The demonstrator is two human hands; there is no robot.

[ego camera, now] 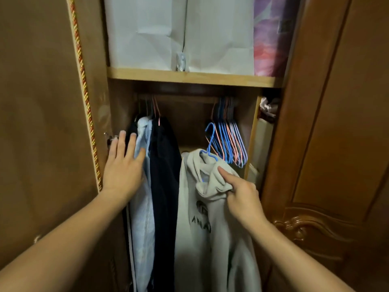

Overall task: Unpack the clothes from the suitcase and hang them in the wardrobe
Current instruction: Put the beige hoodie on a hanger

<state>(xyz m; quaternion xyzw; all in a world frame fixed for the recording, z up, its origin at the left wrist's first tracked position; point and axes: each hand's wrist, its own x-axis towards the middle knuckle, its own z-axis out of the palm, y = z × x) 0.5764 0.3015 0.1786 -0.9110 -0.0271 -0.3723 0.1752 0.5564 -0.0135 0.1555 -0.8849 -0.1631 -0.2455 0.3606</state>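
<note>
One hanger (211,142) half-buried in hoodie (202,207).

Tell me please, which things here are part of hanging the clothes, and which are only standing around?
Part of the job:
- grey hoodie on a blue hanger, held by the right hand
- hung clothes, pushed aside by the left hand
- spare hangers

Only standing around:
- white storage bags on the shelf
- purple bundle

Brown wooden doors stand open at 9 o'clock (42,123) and 3 o'clock (336,133), the right one carved low down. A pale wood shelf (189,77) crosses at 12 o'clock, carrying a white box (179,32) and purple fabric (271,39). The light is dim and warm.
</note>
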